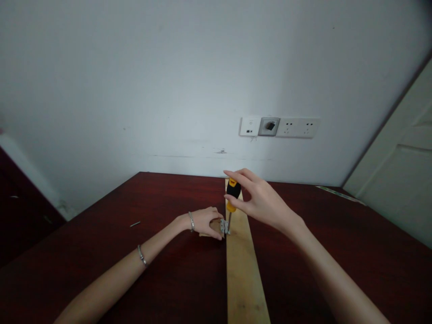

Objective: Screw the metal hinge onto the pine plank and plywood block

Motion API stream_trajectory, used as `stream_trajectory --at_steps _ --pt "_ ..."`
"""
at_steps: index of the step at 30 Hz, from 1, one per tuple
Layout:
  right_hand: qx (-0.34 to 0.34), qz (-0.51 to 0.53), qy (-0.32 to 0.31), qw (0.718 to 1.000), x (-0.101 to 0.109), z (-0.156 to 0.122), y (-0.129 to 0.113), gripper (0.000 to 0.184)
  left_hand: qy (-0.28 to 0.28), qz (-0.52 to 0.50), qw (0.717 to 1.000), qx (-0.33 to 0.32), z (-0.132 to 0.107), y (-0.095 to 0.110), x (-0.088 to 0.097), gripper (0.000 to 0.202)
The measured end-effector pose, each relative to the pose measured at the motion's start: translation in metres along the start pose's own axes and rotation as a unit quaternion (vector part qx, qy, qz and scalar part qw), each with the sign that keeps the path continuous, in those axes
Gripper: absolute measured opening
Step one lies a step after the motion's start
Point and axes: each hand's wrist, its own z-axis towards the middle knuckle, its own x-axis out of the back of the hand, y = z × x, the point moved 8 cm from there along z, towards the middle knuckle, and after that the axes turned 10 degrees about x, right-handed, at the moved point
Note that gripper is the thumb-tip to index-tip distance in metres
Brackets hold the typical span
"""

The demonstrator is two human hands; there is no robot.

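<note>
My right hand [258, 198] is closed round the black and yellow handle of a screwdriver [232, 194], which stands upright. Its shaft points down onto a small metal hinge [224, 226] at the left edge of a long pale wooden plank [242, 270]. My left hand [204, 220] lies curled over a small wooden block [213, 227] pressed against the plank, fingertips beside the hinge. Bracelets circle the left wrist and forearm.
The plank lies lengthwise on a dark red-brown table [168, 270]. A small loose screw or nail [135, 223] lies on the table at the left. A white wall with a row of sockets [279, 127] stands behind; a door [401, 180] is at the right.
</note>
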Motion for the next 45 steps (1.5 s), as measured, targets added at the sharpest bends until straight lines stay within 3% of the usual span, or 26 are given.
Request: stream_trajectory --at_steps 8,16,22,28,33,40,45 --pt "0.004 0.034 -0.003 0.999 -0.0024 -0.0017 0.0000 0.050 -0.006 0.003 1.000 0.007 -0.0007 0.0023 0.0016 0.066" --pt "0.005 -0.012 -0.013 1.000 -0.0038 -0.0008 0.0007 0.043 0.006 0.007 1.000 0.005 0.0007 0.0012 0.0012 0.065" --pt "0.027 0.014 -0.001 1.000 -0.0015 0.0001 -0.0046 0.052 0.006 0.010 1.000 -0.004 0.0018 -0.0002 -0.0005 0.066" --pt "0.002 0.006 -0.003 1.000 -0.0010 -0.0009 0.0026 0.041 0.004 0.012 1.000 -0.003 0.0007 0.0026 0.0018 0.064" --pt "0.024 0.027 -0.004 0.999 0.0021 -0.0010 -0.0024 0.049 0.000 0.012 1.000 0.000 0.0004 0.0014 0.0009 0.066" --pt "0.014 0.011 -0.015 1.000 0.0018 -0.0011 0.0009 0.045 -0.001 0.002 1.000 0.000 0.0002 -0.0015 -0.0011 0.063" --pt "0.008 0.013 -0.005 1.000 0.0042 -0.0019 0.0030 0.051 -0.009 0.006 1.000 0.009 0.0007 -0.0028 -0.0030 0.073"
